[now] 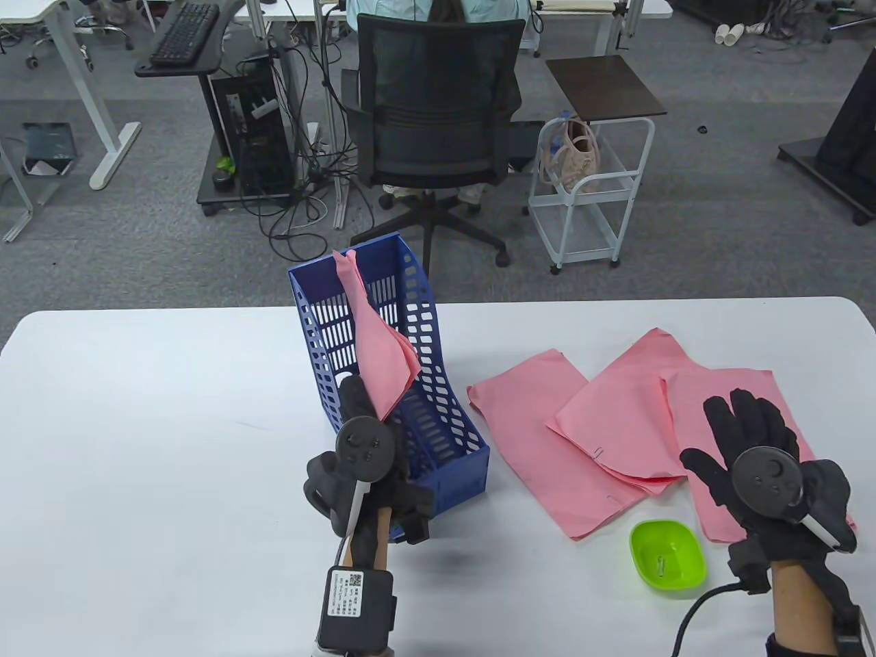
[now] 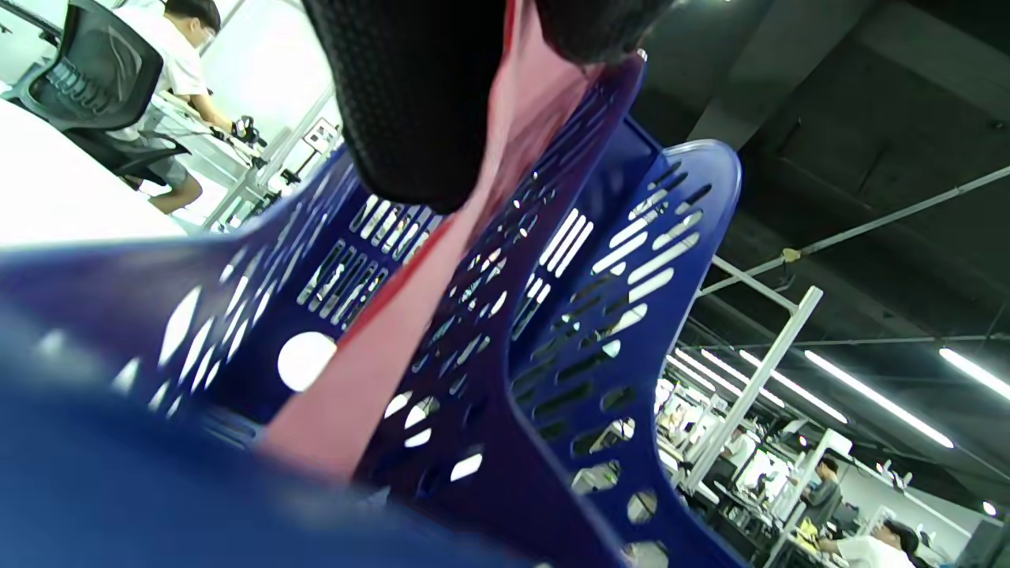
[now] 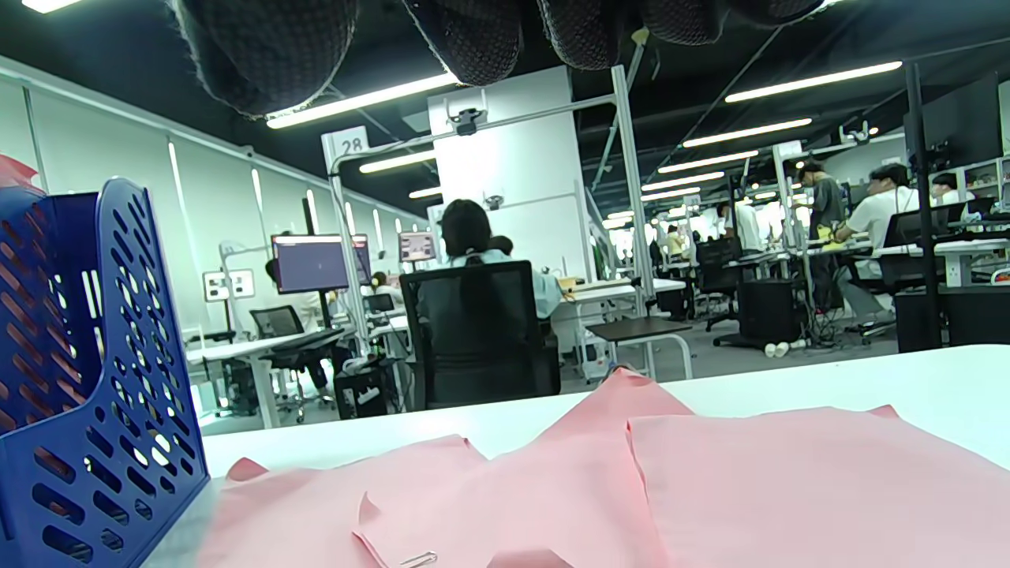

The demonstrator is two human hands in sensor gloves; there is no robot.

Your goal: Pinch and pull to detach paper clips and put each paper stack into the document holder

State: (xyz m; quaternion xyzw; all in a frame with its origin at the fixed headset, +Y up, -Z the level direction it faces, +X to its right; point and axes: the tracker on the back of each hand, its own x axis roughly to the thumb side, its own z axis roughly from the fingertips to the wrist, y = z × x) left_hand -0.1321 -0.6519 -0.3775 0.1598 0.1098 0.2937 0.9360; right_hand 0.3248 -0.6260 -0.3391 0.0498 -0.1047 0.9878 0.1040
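Observation:
A blue slotted document holder (image 1: 438, 410) stands at the table's middle. My left hand (image 1: 361, 404) pinches a pink paper stack (image 1: 380, 349) by its lower corner, and the stack stands upright inside the holder. In the left wrist view my fingers (image 2: 410, 102) grip the pink stack (image 2: 379, 347) between the holder's walls (image 2: 631, 315). My right hand (image 1: 725, 431) is spread with straight fingers over the rightmost of three pink stacks (image 1: 732, 390). The middle stack (image 1: 616, 404) bears a paper clip (image 1: 597, 451), as does the left stack (image 1: 534, 438).
A green bowl (image 1: 667, 558) with a loose clip in it sits near the front edge, left of my right wrist. Beyond the far edge stands an occupied office chair (image 1: 434, 123) and a white cart (image 1: 588, 191). The three flat stacks overlap one another.

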